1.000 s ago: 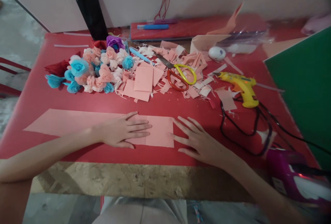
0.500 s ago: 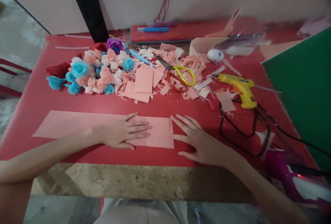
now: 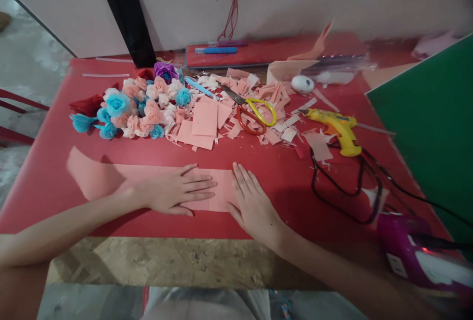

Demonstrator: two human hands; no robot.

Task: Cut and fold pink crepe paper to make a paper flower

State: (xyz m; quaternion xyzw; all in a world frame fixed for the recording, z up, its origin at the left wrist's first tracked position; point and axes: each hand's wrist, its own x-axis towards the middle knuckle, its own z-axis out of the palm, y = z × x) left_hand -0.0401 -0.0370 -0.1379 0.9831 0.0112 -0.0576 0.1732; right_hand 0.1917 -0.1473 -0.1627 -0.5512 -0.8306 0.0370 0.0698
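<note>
A long strip of pink paper (image 3: 136, 173) lies across the front of the red table, its left end curling up off the surface. My left hand (image 3: 177, 191) rests flat on the strip with its fingers spread toward the right. On the strip's right end lies my right hand (image 3: 254, 204), palm down and fingers stretched out, covering that end. A faint crease crosses the paper between the two hands. Beyond them are pink paper rectangles (image 3: 205, 119) and scissors (image 3: 246, 105) with one yellow and one red handle, lying on paper scraps.
Paper roses (image 3: 118, 104) in blue, pink and white cluster at the back left. A yellow glue gun (image 3: 343, 127) with a looped black cord lies to the right, near a green board (image 3: 428, 123). A black phone (image 3: 131, 26) leans on the wall. A purple device (image 3: 402, 241) sits front right.
My right hand has moved left onto the strip's right end, its fingers closer together. The strip's left end has lifted and curled. My left hand stays in place on the paper.
</note>
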